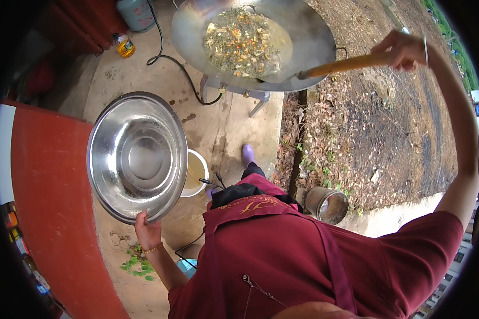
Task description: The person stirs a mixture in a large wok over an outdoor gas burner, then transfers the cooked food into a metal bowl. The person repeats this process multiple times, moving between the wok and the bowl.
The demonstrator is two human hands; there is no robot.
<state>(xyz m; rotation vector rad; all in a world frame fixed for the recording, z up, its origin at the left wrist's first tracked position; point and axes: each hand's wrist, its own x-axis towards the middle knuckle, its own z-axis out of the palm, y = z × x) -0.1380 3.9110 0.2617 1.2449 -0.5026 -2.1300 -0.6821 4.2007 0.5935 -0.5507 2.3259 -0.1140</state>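
My left hand [147,233] grips the near rim of a large stainless steel basin [138,175], tilted so that its shiny inside shows; only a little moisture glints on the metal. Up at the right, my right hand [403,52] is closed round the wooden handle of a wok spatula [346,65]. Its metal head dips into a wide wok [311,42] at the wok's near right side, and the blade is mostly hidden. Chopped greens with orange and pale bits [245,45] simmer in broth there, under light steam.
Under the wok stands a metal burner stand [258,98] fed by a black hose [181,66] from a gas cylinder [137,15]. A bottle of yellow oil [124,47] is nearby. A white bucket [197,173] and a metal can [327,206] sit near my feet. A red panel [48,186] rises at left.
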